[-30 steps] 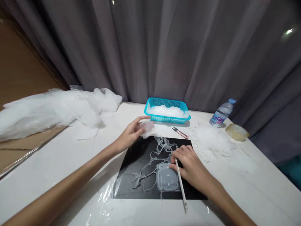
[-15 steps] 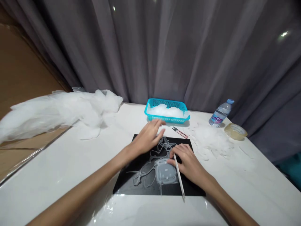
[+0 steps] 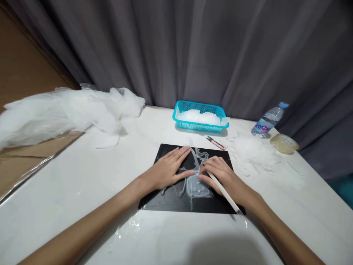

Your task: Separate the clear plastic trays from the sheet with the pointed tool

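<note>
A dark flat board (image 3: pixel 220 206) lies on the table with a translucent cut-out (image 3: pixel 198 186) on it, a rounded square with loose loops and strands around it. My left hand (image 3: pixel 172 167) rests flat on the board, fingers stretched and thumb apart, touching the translucent strands. In my right hand (image 3: pixel 220 173), just right of the cut-out, is a slim white pencil-like stick (image 3: pixel 224 193). Its back end slants toward me over the board's near edge, while the end between my fingers is hidden. Pink-handled thread snips (image 3: pixel 216 143) lie beyond the board.
A blue basket (image 3: pixel 202 127) holds white fluffy sheets. White scraps (image 3: pixel 255 152) are heaped on the right, beside a tilted-looking water bottle (image 3: pixel 268 120) and a roll of tape (image 3: pixel 284 144). A large pile of white sheeting (image 3: pixel 68 114) covers the left, over cardboard (image 3: pixel 35 147).
My left hand has come down from above the board's far edge and now lies flat on it. The stick in my right hand has tilted lower, its back end swinging right. The view has shifted.
</note>
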Motion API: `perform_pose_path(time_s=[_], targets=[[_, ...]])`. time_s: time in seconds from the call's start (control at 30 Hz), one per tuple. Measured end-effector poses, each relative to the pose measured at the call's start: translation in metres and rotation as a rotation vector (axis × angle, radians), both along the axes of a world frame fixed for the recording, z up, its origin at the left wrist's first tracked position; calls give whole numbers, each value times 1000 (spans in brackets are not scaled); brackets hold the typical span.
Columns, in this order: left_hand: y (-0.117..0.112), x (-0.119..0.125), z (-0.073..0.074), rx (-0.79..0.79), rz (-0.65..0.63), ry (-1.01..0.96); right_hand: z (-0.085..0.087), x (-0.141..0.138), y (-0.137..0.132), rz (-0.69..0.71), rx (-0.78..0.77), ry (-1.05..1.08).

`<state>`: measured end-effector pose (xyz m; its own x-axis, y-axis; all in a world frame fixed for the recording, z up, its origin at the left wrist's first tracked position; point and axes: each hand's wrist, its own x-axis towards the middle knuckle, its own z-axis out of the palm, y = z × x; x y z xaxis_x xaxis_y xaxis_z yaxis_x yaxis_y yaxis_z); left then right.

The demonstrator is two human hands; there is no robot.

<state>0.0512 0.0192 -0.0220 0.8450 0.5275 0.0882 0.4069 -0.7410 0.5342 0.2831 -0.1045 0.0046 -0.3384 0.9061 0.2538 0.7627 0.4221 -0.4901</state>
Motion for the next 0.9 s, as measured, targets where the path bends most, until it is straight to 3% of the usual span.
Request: perform_pose_path(time_s=[0.23, 0.33, 0.4, 0.47, 0.53, 0.67, 0.9], targets=[[33, -9, -9, 67, 147, -33, -10, 3, 2, 25, 63, -3], [39, -10, -3, 209, 247, -82, -5, 2, -1, 91, -18, 34], [31, -8, 6, 252, 285, -117, -4, 0, -3, 120, -40, 26], [13, -5, 16, 241, 235, -134, -7, -2, -3, 108, -23, 14], [-10, -1, 24, 210, 98, -140, -11, -4, -1, 80, 4, 9], [-39, 2, 25, 47, -141, -118, -17, -4, 2, 55, 19, 40], [-23, -8, 29, -326, -278, -61, -14, -1, -1, 68, 14, 51]])
